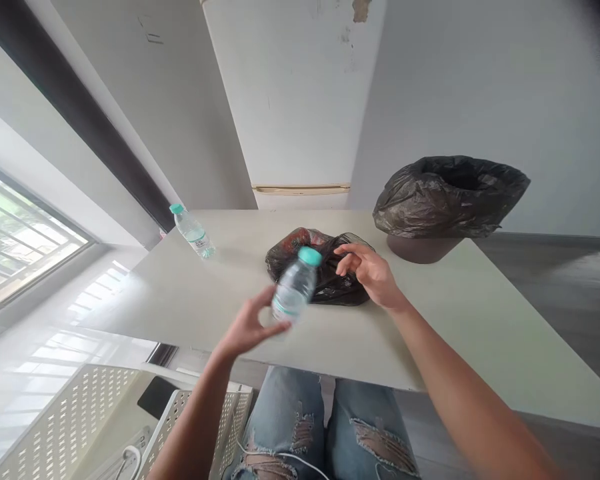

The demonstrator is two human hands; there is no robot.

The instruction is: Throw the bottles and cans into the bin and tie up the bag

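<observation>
My left hand (250,327) grips the lower end of a small clear water bottle (295,285) with a teal cap, holding it tilted above the white table (190,300). My right hand (370,270) rests with fingers spread on a dark plastic bag (300,243) that lies in the middle of the table with something reddish showing through it. A second bottle (193,231) of the same kind stands near the table's far left corner.
A bin lined with a black bag (445,197) stands at the far right of the table. A white fridge (295,100) is behind the table. White perforated racks (80,413) and a cable sit at lower left. A window is on the left.
</observation>
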